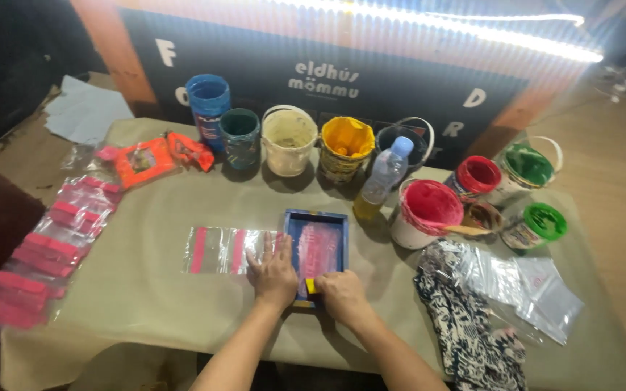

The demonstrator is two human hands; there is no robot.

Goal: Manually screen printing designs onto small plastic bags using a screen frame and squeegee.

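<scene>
A small blue-framed printing screen (pixel 318 219) with pink ink on its mesh lies flat on the table in front of me. My left hand (pixel 273 274) presses flat on the frame's left edge and on a clear plastic bag (pixel 220 250) with pink stripes that lies under and beside the frame. At the frame's near end, my right hand (pixel 340 293) is closed around a small yellow-handled squeegee (pixel 311 285).
Open paint pots stand in a row at the back: blue (pixel 209 105), dark green (pixel 240 134), white (pixel 288 140), yellow (pixel 345 147), pink (pixel 427 212), red (pixel 476 176), green (pixel 543 224). A plastic bottle (pixel 383 176) stands among them. Printed bags (pixel 45 253) lie left, clear bags (pixel 523 282) and patterned cloth (pixel 465 318) right.
</scene>
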